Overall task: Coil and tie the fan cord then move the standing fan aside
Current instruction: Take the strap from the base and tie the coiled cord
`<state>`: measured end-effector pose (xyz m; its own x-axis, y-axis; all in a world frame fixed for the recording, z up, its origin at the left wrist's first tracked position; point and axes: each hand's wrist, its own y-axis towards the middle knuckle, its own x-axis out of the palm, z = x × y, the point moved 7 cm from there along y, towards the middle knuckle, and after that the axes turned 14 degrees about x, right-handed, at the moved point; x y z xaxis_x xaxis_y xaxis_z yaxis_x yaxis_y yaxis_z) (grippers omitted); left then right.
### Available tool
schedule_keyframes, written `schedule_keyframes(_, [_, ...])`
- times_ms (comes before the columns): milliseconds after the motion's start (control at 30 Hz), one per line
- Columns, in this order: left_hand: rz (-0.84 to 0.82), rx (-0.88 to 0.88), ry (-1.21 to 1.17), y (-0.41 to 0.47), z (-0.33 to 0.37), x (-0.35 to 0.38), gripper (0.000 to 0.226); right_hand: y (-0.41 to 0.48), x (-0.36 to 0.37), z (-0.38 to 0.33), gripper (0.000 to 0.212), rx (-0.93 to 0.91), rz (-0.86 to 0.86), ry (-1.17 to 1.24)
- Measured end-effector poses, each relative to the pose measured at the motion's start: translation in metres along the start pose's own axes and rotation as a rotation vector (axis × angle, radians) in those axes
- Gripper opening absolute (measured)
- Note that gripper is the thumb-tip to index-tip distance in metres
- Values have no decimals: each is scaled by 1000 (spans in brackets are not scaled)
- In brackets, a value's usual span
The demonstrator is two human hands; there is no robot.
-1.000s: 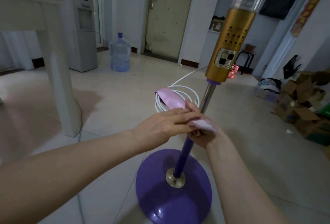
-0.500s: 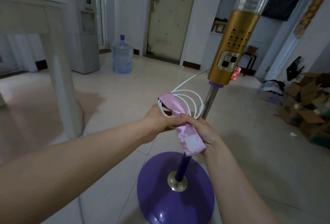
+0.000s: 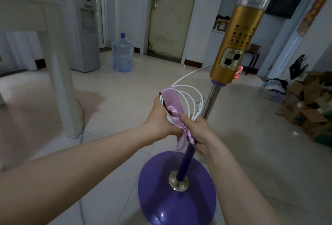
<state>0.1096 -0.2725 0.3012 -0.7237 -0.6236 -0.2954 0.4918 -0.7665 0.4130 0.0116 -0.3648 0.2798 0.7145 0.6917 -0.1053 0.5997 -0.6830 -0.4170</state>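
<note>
The standing fan has a gold control column [image 3: 235, 45], a steel and purple pole [image 3: 210, 102] and a round purple base [image 3: 158, 194] on the tiled floor. Its white cord [image 3: 190, 99] is coiled in loops just left of the pole, one strand running up toward the column. A pink satin strap [image 3: 171, 101] wraps over the coil. My left hand [image 3: 159, 117] grips the coil's left side. My right hand [image 3: 199, 131] pinches the strap's ends below the coil, close against the pole. The fan head is out of frame.
A white table leg [image 3: 61, 81] stands at left, a water dispenser [image 3: 86, 27] and a water bottle [image 3: 123, 54] behind it. Cardboard boxes [image 3: 309, 106] are piled at right, with a closed door [image 3: 172, 14] at the back.
The strap lay flat over my right hand, then hung down from the coil; now its ends are gathered tight in my right hand. Both hands and the coil sit slightly higher.
</note>
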Motion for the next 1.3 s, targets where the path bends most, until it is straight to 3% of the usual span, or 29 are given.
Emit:
schedule_keyframes(167, [-9,119,183,8,12,-25,118,-1,-6,-9,41,-82,54,-369])
schedule_keyframes(300, [-42,122,225,12,14,-28,117,-2,-16,-14,27,-71,23,-317])
schedule_keyframes(467, [-12,107,311,10,15,-31,111,3,-33,-18,17,-100,161,-212])
schedule_keyframes(567, [69,55,253,10,13,-33,108,4,-33,-20,23,-110,214,-247])
schedule_keyframes(700, [133,56,369,12,11,-34,105,7,-10,-15,48,35,-1,-171])
schedule_keyframes(767, [144,73,426,9,11,-35,104,10,-1,-16,45,40,-40,-157])
schedule_keyframes(933, [171,149,537,3,16,-35,98,14,8,-24,30,-17,75,-276])
schedule_keyframes(1000, [160,182,449,6,22,-35,99,15,8,-27,28,19,73,-220])
schedule_keyframes(1133, [60,152,-7,9,25,-32,83,15,6,-29,29,75,-31,7])
schedule_keyframes(1300, [43,187,1,4,27,-30,73,14,14,-30,24,94,-187,55])
